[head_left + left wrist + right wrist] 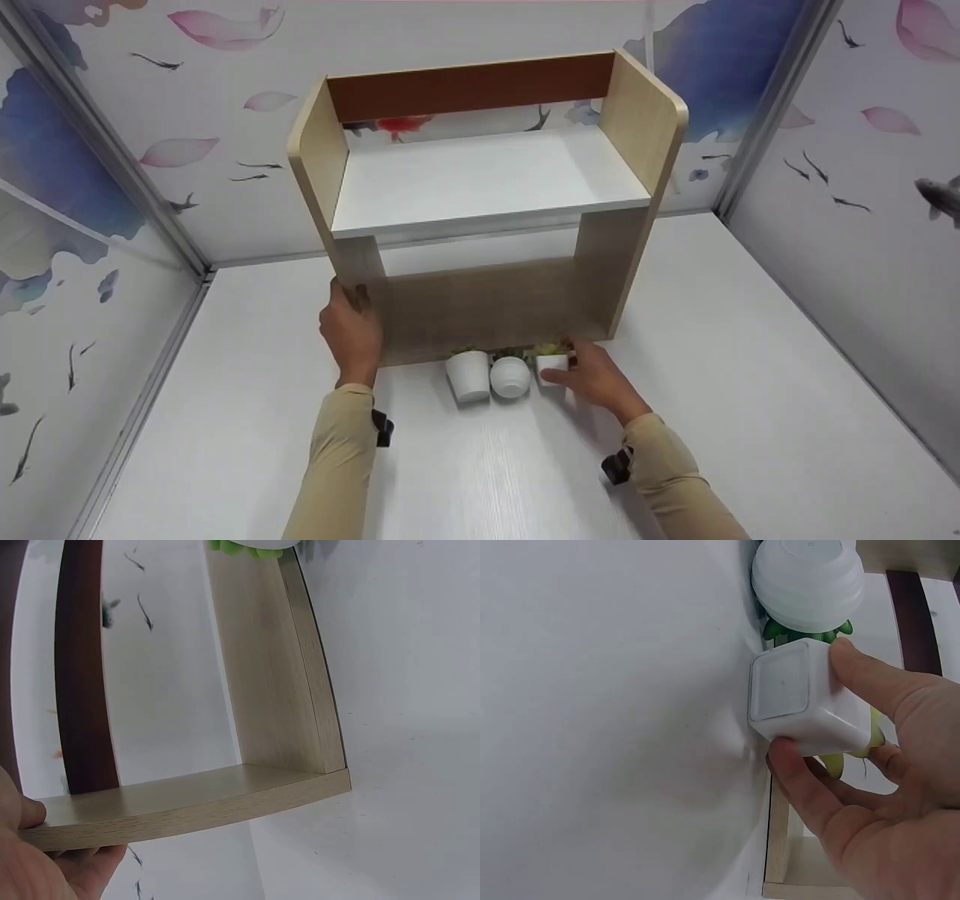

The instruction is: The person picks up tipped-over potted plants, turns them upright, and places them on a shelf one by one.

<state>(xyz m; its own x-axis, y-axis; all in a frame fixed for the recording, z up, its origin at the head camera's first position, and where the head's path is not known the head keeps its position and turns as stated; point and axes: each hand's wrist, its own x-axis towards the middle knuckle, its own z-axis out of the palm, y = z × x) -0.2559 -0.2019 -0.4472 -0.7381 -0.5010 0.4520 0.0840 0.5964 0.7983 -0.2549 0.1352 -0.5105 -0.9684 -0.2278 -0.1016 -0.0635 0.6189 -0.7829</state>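
My right hand pinches square white pot between thumb and fingers, pot tipped on side on tabletop, at shelf unit's front edge. Just left: round pot, then taller pot, both tipped too. My left hand grips wooden shelf unit by left side panel. Open tabletop either side; walls near.
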